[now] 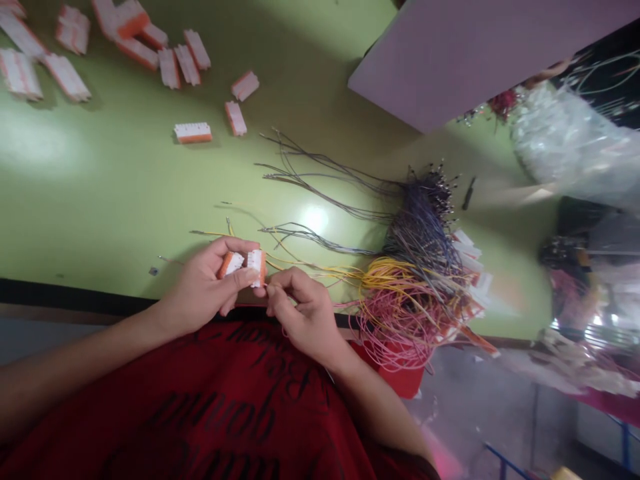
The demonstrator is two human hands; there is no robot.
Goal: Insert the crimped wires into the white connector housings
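Observation:
My left hand [203, 287] is closed round a small white and orange connector block [243, 263], held just over the near edge of the green table [100, 193]. Right beside the block, my right hand [300, 310] pinches its fingertips together on something too thin to name, likely a wire end. Thin yellow wires [300, 267] run from the hands toward a tangled bundle of yellow, pink and purple wires [420, 280] lying on the table to the right.
Several more white and orange connector blocks [193, 132] lie scattered at the table's far left. A grey board [450, 53] covers the far right corner. Clear plastic bags [570, 143] and blurred clutter sit to the right. My red shirt [225, 413] fills the bottom.

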